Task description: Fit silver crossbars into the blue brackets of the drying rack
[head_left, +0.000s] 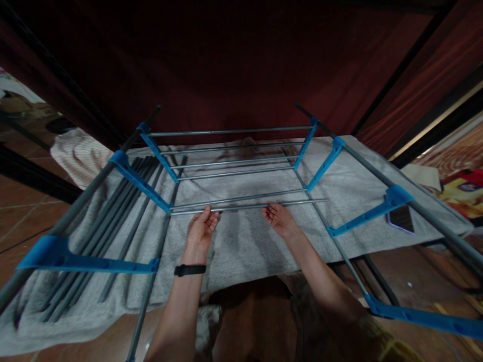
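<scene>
My left hand (202,230), with a black band on its wrist, pinches a thin metal rod (241,207) left of its middle. Farther right along the same rod, my right hand (278,219) grips it between thumb and fingers. The rod's left end meets the lower end of a blue plastic bracket (145,191). Its right end is free and extends past the thin grey upright on that side. Just behind lies another crossbar (264,194), running to a blue bracket (325,165) on the right. More crossbars span the rack frame farther back.
Several loose grey tubes (109,231) lie on the left of the grey blanket (241,256). Thick side poles (368,163) carry more blue brackets (372,213). A phone (402,219) rests at the right. Behind hangs a dark red curtain (234,65).
</scene>
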The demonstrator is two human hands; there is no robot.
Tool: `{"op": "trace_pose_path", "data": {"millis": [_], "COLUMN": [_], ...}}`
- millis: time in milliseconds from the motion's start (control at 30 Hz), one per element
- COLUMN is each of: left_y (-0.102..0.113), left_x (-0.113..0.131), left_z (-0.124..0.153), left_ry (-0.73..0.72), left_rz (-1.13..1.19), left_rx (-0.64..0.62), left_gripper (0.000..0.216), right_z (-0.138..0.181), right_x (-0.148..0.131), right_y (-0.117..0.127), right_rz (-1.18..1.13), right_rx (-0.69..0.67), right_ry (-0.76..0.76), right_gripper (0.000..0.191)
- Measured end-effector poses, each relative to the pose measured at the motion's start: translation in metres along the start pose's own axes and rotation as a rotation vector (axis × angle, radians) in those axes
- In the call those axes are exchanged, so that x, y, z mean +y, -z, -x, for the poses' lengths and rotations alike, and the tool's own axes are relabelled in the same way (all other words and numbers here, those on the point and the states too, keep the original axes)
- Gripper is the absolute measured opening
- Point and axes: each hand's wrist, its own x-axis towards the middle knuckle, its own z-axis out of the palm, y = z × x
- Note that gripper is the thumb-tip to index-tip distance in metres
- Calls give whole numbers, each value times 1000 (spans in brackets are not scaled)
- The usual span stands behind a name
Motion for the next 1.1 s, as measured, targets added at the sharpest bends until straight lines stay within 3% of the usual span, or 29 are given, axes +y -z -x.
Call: {"op": "trace_pose_path", "data": {"millis": [600, 1100], "left_y": [7, 7], "left_x": [19, 22], "left_z": [-3, -2], "left_ry": [-103, -187], "left_rz": [115, 106], "left_rx": [138, 138], "left_gripper": [32, 25], "right_z": [-5, -3], "right_x": [-15, -20], "right_y": [11, 10], "right_rz": [-22, -58], "right_rx": [50, 70], "right_ry": [92, 90], "right_gripper": [12, 15]}}
